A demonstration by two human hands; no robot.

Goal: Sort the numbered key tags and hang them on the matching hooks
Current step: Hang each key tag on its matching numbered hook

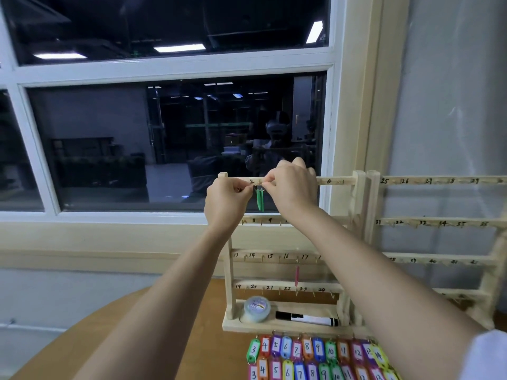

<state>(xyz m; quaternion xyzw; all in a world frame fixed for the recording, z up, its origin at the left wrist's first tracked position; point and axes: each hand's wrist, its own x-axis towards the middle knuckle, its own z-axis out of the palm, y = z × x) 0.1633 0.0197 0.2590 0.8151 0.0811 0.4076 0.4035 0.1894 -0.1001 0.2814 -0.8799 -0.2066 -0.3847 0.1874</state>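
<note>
Left hand (227,198) and right hand (293,187) meet at the top rail of the rack (229,270), fingertips pinched. The right holds the ring end of the green tags (260,200), which hang edge-on under the mark 2. The left seems to pinch a small ring (240,189) beside them. The tags look like light, stiff plastic on slippery wire, best held by the ring. Fingers hide the hook, and the tags' numbers are unreadable.

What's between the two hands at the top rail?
Head view: green key tags hang under the top rail's 2 mark, between the left hand and right hand.
</note>
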